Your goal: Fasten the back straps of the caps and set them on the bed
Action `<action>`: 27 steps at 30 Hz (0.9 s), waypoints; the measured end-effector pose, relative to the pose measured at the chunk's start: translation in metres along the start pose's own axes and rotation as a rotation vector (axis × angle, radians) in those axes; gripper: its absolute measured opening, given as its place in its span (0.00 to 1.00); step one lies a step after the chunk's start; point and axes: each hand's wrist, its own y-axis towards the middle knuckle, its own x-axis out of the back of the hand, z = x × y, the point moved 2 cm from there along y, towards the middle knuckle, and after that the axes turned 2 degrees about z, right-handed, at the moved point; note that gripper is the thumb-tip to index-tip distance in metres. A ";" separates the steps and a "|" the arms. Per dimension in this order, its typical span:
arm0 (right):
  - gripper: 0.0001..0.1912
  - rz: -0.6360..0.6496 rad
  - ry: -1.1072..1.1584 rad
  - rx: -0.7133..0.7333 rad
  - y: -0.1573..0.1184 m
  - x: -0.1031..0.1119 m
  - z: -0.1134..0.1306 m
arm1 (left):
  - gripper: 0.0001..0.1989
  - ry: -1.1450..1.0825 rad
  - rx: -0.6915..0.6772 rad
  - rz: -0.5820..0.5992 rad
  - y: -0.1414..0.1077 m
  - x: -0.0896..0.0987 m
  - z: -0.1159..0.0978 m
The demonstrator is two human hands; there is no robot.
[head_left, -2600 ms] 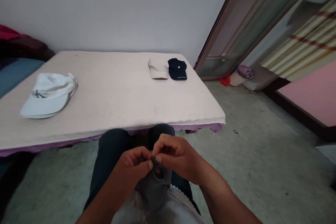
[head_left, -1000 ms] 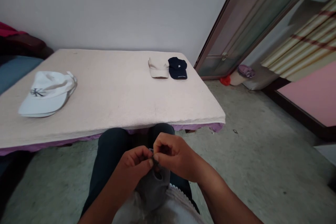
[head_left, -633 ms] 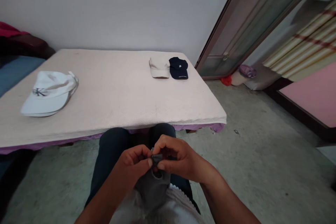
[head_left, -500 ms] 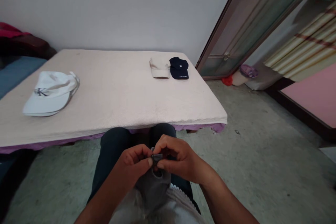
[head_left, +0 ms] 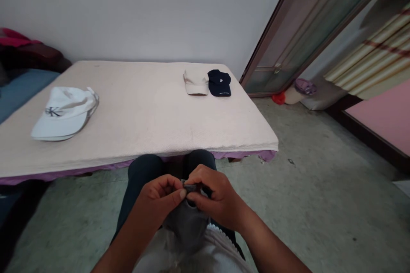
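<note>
A grey cap [head_left: 187, 226] rests in my lap with its back strap end and small opening uppermost. My left hand [head_left: 162, 196] is closed, its thumb and fingertips pinching the strap from the left. From the other side my right hand [head_left: 216, 194] also pinches the strap, its fingertips almost touching the left ones. The fingers partly cover the strap and buckle area. Ahead on the bed lie a beige cap [head_left: 196, 83] and a navy cap [head_left: 219, 83], side by side. Farther left are stacked white caps [head_left: 65, 113] with dark letters on the front.
The bed [head_left: 141, 115] has a pale cover with a purple cloth edge [head_left: 253, 155] below. Dark clothes and a pink cloth [head_left: 19, 38] are heaped at the far left. On the right are a glass-panelled door [head_left: 272, 51], a curtain [head_left: 374, 55] and bags [head_left: 304, 87] on the floor.
My fingertips have drawn closer together, and less of the strap shows between them. The right fingers have shifted slightly left. The caps on the bed have stayed put.
</note>
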 end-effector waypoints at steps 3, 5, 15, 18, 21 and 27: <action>0.07 0.000 -0.018 -0.013 0.000 -0.001 0.001 | 0.09 0.003 0.015 -0.033 0.000 0.000 0.002; 0.06 0.000 -0.013 -0.020 0.001 -0.002 0.001 | 0.09 0.003 0.016 -0.050 0.000 0.001 0.003; 0.09 -0.029 -0.041 0.053 -0.001 -0.007 0.003 | 0.06 0.028 -0.027 -0.111 0.003 -0.002 0.009; 0.09 -0.020 -0.049 0.026 0.000 -0.007 0.004 | 0.06 0.040 -0.033 -0.112 0.003 -0.002 0.010; 0.08 -0.013 -0.015 -0.032 0.001 -0.005 0.006 | 0.06 0.036 -0.032 -0.084 0.001 -0.003 0.009; 0.14 0.045 0.059 -0.048 0.001 0.000 0.005 | 0.06 0.016 -0.033 -0.034 -0.001 -0.008 0.006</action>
